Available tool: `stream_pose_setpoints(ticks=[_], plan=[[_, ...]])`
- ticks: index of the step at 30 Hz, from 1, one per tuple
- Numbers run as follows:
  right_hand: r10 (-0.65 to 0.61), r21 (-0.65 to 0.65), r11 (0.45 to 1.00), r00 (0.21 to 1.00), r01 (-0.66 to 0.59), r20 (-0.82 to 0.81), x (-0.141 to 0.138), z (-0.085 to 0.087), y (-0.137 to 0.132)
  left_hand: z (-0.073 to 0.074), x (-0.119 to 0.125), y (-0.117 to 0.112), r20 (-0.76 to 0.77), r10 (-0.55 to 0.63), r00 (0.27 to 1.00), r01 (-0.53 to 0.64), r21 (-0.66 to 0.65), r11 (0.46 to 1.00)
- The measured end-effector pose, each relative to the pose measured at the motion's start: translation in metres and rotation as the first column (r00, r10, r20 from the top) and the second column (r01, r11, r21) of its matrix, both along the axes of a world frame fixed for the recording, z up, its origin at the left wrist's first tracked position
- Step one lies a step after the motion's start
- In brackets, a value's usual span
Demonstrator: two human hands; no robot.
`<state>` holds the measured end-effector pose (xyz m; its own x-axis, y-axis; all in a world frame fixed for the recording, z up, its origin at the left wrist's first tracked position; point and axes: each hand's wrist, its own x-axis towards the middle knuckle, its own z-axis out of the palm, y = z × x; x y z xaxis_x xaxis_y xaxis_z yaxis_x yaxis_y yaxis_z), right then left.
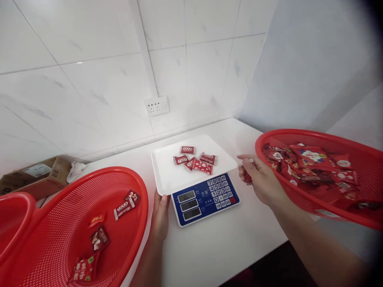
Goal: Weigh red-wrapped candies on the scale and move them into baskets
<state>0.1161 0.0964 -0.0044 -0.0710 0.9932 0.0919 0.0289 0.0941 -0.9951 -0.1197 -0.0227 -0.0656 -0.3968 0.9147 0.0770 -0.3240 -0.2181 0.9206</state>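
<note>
My right hand (260,179) is closed on a red wrapped candy (248,177), between the scale and the right-hand red basket. My left hand (160,215) is at the front left corner of the white weighing tray (163,167), thumb at its edge and fingers partly hidden beneath it. Several red wrapped candies (202,166) lie in a loose group on this tray. The tray sits on a digital scale (206,199) with a blue keypad panel and three small displays, whose digits are hard to read.
A red mesh basket (299,133) heaped with wrapped snacks stands at right. On the left, another red basket (140,187) holds a few packets, overlapping a third red basket (18,199). Behind them is a cardboard box (38,173). A wall socket (156,106) is above the white table (239,239).
</note>
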Motion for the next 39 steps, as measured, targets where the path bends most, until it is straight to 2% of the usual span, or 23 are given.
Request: stream_pose_setpoints(ticks=[5,12,16,20,23,26,29,31,34,37,39], plan=[[-0.01,-0.053,0.999,0.999,0.008,-0.04,0.004,-0.006,0.002,0.0,0.0,0.0,-0.004,-0.009,1.0,0.009,0.002,1.0],[0.115,-0.043,0.992,0.993,-0.114,0.0,-0.002,-0.009,-0.001,0.002,0.0,0.0,-0.003,0.001,1.0,-0.001,-0.01,1.0],[0.138,0.074,0.986,0.982,-0.148,0.128,-0.023,0.002,0.005,0.002,0.0,0.0,0.008,-0.003,1.0,0.003,-0.015,1.0],[0.157,0.223,0.951,0.955,-0.216,0.253,-0.047,0.02,0.022,0.003,0.0,0.0,0.021,-0.011,1.0,0.012,-0.034,0.999],[0.073,0.351,0.921,0.96,-0.169,0.27,-0.048,0.026,0.031,0.006,0.0,-0.001,0.015,-0.03,0.999,0.031,-0.032,0.999],[-0.065,0.421,0.905,0.961,-0.056,0.268,-0.032,0.015,0.029,0.007,0.0,-0.001,0.002,-0.029,1.0,0.029,-0.032,0.999],[-0.13,0.339,0.941,0.946,0.023,0.298,-0.008,-0.015,0.021,0.004,0.0,0.0,0.015,-0.023,1.0,0.023,-0.018,1.0],[-0.121,0.244,0.968,0.956,0.054,0.268,0.004,-0.038,0.014,0.001,0.0,0.0,0.027,-0.016,1.0,0.017,-0.01,1.0],[-0.012,-0.024,1.0,0.999,0.013,0.044,0.014,-0.068,0.006,-0.002,0.0,0.001,0.033,0.0,0.999,0.0,-0.009,1.0],[0.083,-0.298,0.942,0.966,-0.156,-0.245,0.014,-0.084,0.001,-0.002,0.0,0.001,0.022,0.002,1.0,-0.002,-0.007,1.0],[0.072,-0.358,0.913,0.939,-0.198,-0.337,0.012,-0.087,-0.001,-0.002,0.0,0.001,0.013,-0.008,1.0,0.008,-0.002,1.0]])
